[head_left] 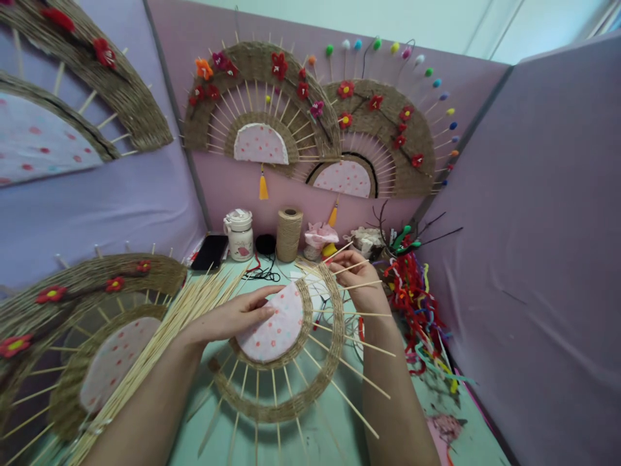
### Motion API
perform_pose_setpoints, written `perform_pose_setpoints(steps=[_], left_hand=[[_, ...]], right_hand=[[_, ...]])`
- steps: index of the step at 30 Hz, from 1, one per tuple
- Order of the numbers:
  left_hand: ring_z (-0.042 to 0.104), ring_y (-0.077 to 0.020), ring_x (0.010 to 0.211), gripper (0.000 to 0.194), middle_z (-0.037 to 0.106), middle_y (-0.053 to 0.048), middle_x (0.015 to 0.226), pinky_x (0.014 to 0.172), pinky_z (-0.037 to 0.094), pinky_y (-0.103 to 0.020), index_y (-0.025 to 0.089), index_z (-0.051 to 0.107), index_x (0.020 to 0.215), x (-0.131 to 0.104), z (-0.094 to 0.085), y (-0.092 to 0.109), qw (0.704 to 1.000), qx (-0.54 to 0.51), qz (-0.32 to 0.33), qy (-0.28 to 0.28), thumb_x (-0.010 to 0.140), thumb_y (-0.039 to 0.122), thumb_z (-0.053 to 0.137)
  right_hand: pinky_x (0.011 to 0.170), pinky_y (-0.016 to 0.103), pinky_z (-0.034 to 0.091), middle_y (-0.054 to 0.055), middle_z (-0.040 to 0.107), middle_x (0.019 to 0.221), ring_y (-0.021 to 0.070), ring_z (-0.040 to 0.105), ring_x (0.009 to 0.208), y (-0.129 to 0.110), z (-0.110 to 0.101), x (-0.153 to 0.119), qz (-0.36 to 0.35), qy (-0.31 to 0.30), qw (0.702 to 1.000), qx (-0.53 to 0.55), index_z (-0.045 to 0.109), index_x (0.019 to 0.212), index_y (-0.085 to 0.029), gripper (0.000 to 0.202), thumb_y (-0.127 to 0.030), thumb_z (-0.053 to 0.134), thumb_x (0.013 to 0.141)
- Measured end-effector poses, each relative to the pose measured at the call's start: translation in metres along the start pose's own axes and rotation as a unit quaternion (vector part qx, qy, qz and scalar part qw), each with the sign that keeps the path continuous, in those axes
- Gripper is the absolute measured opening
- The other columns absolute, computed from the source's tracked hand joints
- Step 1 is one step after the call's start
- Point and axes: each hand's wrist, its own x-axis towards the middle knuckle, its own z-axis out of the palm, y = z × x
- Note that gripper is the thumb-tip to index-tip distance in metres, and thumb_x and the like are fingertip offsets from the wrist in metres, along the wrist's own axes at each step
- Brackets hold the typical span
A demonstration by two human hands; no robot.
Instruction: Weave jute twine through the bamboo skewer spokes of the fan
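A half-round woven fan (pixel 336 323), with thin wooden sticks radiating from it, is held tilted over the table. Its middle is a half-disc of white fabric with pink dots (pixel 279 333), edged by an inner twine band; a second twine band runs farther out across the sticks. My left hand (pixel 252 314) grips the fabric middle, thumb on top and fingers mostly behind. At the upper end of the outer band, my right hand (pixel 356 275) has its fingertips pinched together among the sticks. What they pinch is too small to make out.
Loose sticks (pixel 194 307) lie in a bundle at left, beside another fan (pixel 114 369). Behind stand a phone (pixel 210 252), white cup (pixel 240 236) and twine spool (pixel 290 234). Colourful pipe cleaners (pixel 417 291) crowd the right. Decorated fans (pixel 262 97) hang on the partition.
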Motion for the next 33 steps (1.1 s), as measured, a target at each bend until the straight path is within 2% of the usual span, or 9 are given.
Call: perform_pose_setpoints(steps=[4,8,11,15,17,21,24,29,33], left_hand=[[0.048,-0.0229,0.122,0.06,0.044,-0.003,0.145,0.098,0.039,-0.03,0.029,0.035,0.144,-0.004,-0.003,0.001,0.999,-0.023,0.005,-0.032,0.089,0.048,0.048],[0.048,-0.0231,0.122,0.055,0.052,-0.002,0.138,0.098,0.039,-0.029,0.028,0.044,0.139,-0.006,-0.004,0.006,0.999,-0.013,0.015,-0.027,0.088,0.048,0.049],[0.048,-0.0232,0.123,0.051,0.052,-0.002,0.138,0.101,0.038,-0.031,0.027,0.049,0.135,-0.006,-0.001,0.011,1.0,-0.008,0.028,0.003,0.088,0.046,0.049],[0.044,-0.0222,0.128,0.049,0.048,-0.004,0.143,0.106,0.034,-0.035,0.026,0.048,0.136,-0.004,0.006,0.018,0.996,-0.019,0.039,0.073,0.089,0.041,0.049],[0.044,-0.0219,0.129,0.05,0.046,-0.005,0.144,0.108,0.033,-0.036,0.026,0.047,0.137,-0.002,0.008,0.02,0.995,-0.014,0.052,0.082,0.089,0.04,0.049],[0.04,-0.0213,0.133,0.051,0.044,-0.004,0.146,0.112,0.026,-0.038,0.027,0.046,0.138,0.005,0.005,0.025,0.995,0.021,0.077,0.06,0.09,0.041,0.048],[0.04,-0.0222,0.133,0.05,0.044,-0.003,0.146,0.112,0.026,-0.039,0.028,0.046,0.138,0.012,0.003,0.027,0.995,0.037,0.068,0.055,0.091,0.043,0.045],[0.043,-0.0225,0.132,0.049,0.046,-0.001,0.144,0.111,0.029,-0.037,0.029,0.047,0.137,0.016,0.004,0.028,0.995,0.072,0.042,0.052,0.091,0.044,0.042],[0.042,-0.0199,0.132,0.052,0.044,0.0,0.145,0.112,0.027,-0.034,0.028,0.046,0.139,0.012,0.003,0.029,0.991,0.108,0.026,0.07,0.092,0.049,0.037]], right_hand=[[0.057,0.024,0.035,-0.003,0.061,0.068,0.0103,0.049,0.058,-0.006,0.006,-0.006,-0.006,-0.015,1.0,-0.022,0.059,0.077,-0.02,0.024,-0.031,0.076,0.064],[0.059,0.025,0.037,-0.003,0.06,0.068,0.0109,0.05,0.061,-0.014,0.012,-0.012,-0.01,-0.026,0.999,-0.034,0.06,0.078,-0.019,0.023,-0.031,0.075,0.066],[0.062,0.026,0.039,-0.002,0.061,0.07,0.0119,0.052,0.064,-0.018,0.015,-0.015,-0.01,-0.031,0.999,-0.034,0.06,0.078,-0.019,0.022,-0.032,0.074,0.066],[0.064,0.027,0.042,0.0,0.062,0.074,0.0135,0.054,0.068,-0.019,0.019,-0.018,-0.012,-0.031,0.999,-0.018,0.06,0.078,-0.02,0.024,-0.033,0.076,0.065],[0.064,0.027,0.042,0.0,0.063,0.075,0.0132,0.054,0.068,-0.02,0.02,-0.018,-0.011,-0.028,1.0,-0.008,0.06,0.078,-0.02,0.024,-0.033,0.076,0.065],[0.065,0.027,0.041,0.0,0.063,0.075,0.0128,0.054,0.068,-0.024,0.014,-0.019,-0.022,-0.024,0.999,-0.013,0.061,0.08,-0.02,0.021,-0.031,0.075,0.068],[0.067,0.027,0.041,-0.001,0.063,0.075,0.013,0.055,0.07,-0.024,0.001,-0.017,-0.024,-0.035,0.999,-0.023,0.061,0.082,-0.02,0.021,-0.029,0.074,0.069],[0.053,0.021,0.034,-0.003,0.06,0.072,0.0086,0.049,0.061,-0.019,-0.022,-0.014,0.05,-0.076,0.996,-0.012,0.06,0.09,-0.022,0.029,-0.025,0.077,0.066],[0.043,0.017,0.022,-0.006,0.055,0.067,0.0039,0.036,0.047,-0.021,-0.028,-0.013,0.133,-0.104,0.985,0.035,0.059,0.093,-0.023,0.037,-0.024,0.079,0.062]])
